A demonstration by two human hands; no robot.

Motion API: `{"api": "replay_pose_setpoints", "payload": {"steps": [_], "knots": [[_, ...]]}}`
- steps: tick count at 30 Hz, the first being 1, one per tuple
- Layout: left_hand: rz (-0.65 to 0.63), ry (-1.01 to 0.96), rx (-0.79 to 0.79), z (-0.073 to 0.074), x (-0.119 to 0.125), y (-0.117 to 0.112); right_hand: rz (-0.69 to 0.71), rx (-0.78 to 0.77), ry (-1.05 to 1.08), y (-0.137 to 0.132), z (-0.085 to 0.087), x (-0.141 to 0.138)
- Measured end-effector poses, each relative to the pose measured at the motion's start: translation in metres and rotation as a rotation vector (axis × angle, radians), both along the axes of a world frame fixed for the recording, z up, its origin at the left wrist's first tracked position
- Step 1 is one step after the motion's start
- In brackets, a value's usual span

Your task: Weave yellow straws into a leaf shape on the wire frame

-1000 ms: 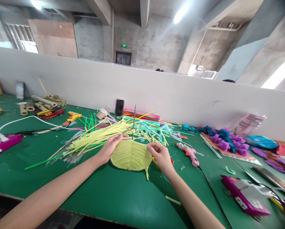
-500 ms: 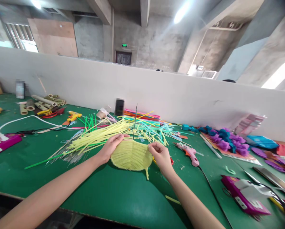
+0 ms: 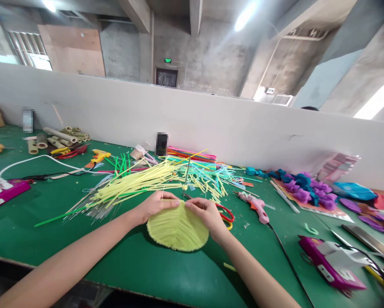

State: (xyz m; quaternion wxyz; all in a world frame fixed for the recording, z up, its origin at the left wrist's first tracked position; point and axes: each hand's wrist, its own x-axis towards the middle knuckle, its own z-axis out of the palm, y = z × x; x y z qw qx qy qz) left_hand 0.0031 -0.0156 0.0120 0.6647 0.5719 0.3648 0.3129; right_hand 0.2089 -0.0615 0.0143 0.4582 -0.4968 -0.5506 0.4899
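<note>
A yellow-green leaf-shaped piece point(image 3: 178, 231), made of fuzzy strips laid side by side, lies on the green table point(image 3: 140, 265) in front of me. My left hand point(image 3: 155, 205) pinches its top edge from the left. My right hand point(image 3: 206, 216) pinches the same edge from the right, fingertips nearly meeting the left ones. A thin dark wire stem point(image 3: 187, 173) rises from the top of the piece, between my hands. Red-handled scissors point(image 3: 225, 212) lie just right of my right hand.
A heap of yellow, green and blue sticks point(image 3: 147, 179) lies behind my hands. A pink glue gun point(image 3: 256, 206) with a black cord sits to the right, purple and blue petals point(image 3: 302, 186) further right. A magenta box point(image 3: 331, 261) is front right, paper tubes point(image 3: 61, 137) far left.
Both hands have slid inward along the top edge until the fingertips nearly touch. The leaf piece has come toward me and lies flatter. The wire stem has shifted slightly right.
</note>
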Motion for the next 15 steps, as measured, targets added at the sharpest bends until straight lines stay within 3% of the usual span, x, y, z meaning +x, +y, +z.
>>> {"api": "replay_pose_setpoints", "payload": {"steps": [7,11,15], "knots": [[-0.019,0.098,-0.102,-0.0014,-0.0023,0.0001,0.053,-0.111,-0.085,-0.0014,-0.0006,0.0007],[-0.01,0.046,-0.191,-0.0026,-0.0018,0.0021,0.049,-0.159,-0.025,-0.0002,-0.0034,0.001],[-0.005,0.024,-0.177,-0.0025,-0.002,0.0036,0.034,-0.17,-0.005,0.0,-0.0026,0.001]]}}
